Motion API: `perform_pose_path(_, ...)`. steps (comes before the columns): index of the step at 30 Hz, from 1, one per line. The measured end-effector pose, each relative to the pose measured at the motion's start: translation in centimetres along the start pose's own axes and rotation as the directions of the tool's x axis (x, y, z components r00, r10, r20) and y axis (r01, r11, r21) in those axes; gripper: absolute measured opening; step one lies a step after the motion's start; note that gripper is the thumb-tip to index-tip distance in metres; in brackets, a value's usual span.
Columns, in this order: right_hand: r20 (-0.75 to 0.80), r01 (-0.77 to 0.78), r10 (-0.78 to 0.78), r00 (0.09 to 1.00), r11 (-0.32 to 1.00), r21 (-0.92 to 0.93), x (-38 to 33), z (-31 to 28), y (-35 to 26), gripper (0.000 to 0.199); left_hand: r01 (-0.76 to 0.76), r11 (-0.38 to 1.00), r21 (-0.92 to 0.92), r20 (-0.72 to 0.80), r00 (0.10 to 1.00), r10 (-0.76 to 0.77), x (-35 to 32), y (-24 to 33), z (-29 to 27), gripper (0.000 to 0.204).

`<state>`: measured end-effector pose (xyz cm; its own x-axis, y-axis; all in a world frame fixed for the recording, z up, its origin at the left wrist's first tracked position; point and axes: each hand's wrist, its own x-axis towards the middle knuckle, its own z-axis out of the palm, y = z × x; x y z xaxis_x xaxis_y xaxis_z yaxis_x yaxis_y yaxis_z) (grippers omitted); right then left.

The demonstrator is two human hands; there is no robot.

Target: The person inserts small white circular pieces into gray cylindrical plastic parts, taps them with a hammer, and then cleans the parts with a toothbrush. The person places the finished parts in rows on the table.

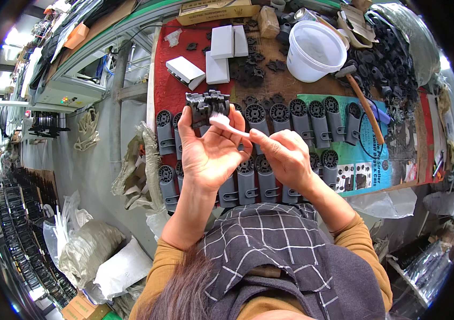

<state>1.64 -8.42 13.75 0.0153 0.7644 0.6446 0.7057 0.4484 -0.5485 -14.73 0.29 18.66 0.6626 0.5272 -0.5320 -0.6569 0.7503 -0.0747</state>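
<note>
Left of the white bucket (308, 68), the left hand (211, 160) has black toothed parts (201, 109) in its grip, the right hand (289, 154) pinching a white brush-like tool (233, 128) against them — likely coating, next wanting steady strokes.

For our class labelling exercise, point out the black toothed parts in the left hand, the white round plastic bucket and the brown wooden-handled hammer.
Black toothed parts (200, 109): head view, left half.
White plastic bucket (305, 67): head view, outer wall.
Wooden-handled hammer (364, 108): head view, handle.
</note>
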Motion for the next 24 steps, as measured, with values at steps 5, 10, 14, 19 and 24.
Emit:
perform_pose_path(5, 0.049, -0.051, 0.051, 0.997, 0.999, -0.017, 0.8, 0.2, 0.2, 0.053, 0.053, 0.995, 0.079, 0.048, 0.997, -0.057, 0.5, 0.0, 0.0, 0.063)
perform_pose_path(10, 0.02, -0.023, 0.021, 1.0, 0.998, 0.058, 1.6, 0.3, 0.0, 0.052, 0.022, 0.998, 0.063, 0.018, 1.0, -0.023, 0.5, 0.0, 0.1, 0.069)
perform_pose_path(14, 0.065, -0.031, 0.03, 0.997, 0.999, 0.023, 1.8, -0.2, 0.0, 0.049, 0.051, 0.997, 0.06, 0.045, 0.998, -0.054, 0.9, 0.4, -0.4, 0.067)
perform_pose_path(19, 0.024, -0.113, 0.113, 0.993, 0.994, -0.009, 1.6, -1.8, 1.2, 0.043, 0.033, 0.999, 0.012, 0.064, 0.997, -0.034, 0.8, 1.1, -0.9, 0.066)
perform_pose_path(24, 0.108, -0.086, 0.086, 0.99, 0.996, 0.0, 0.9, -1.7, 1.8, 0.048, 0.03, 0.995, 0.091, 0.055, 0.998, -0.035, 0.9, 0.8, -1.2, 0.064)
